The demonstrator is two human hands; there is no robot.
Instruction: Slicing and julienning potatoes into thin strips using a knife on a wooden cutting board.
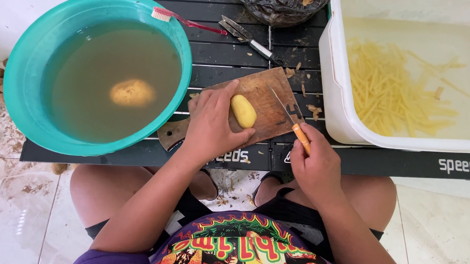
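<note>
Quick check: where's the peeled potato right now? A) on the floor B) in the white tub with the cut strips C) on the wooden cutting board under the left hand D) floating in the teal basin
C: the peeled potato lies on the cutting board, steadied by the left hand, while the right hand holds the knife.

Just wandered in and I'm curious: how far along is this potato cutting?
Done: a pile of cut strips soaks in the white tub. In hand: the left hand steadies a peeled potato on the cutting board; the right hand holds a knife. Left: another potato in the teal basin.
</note>
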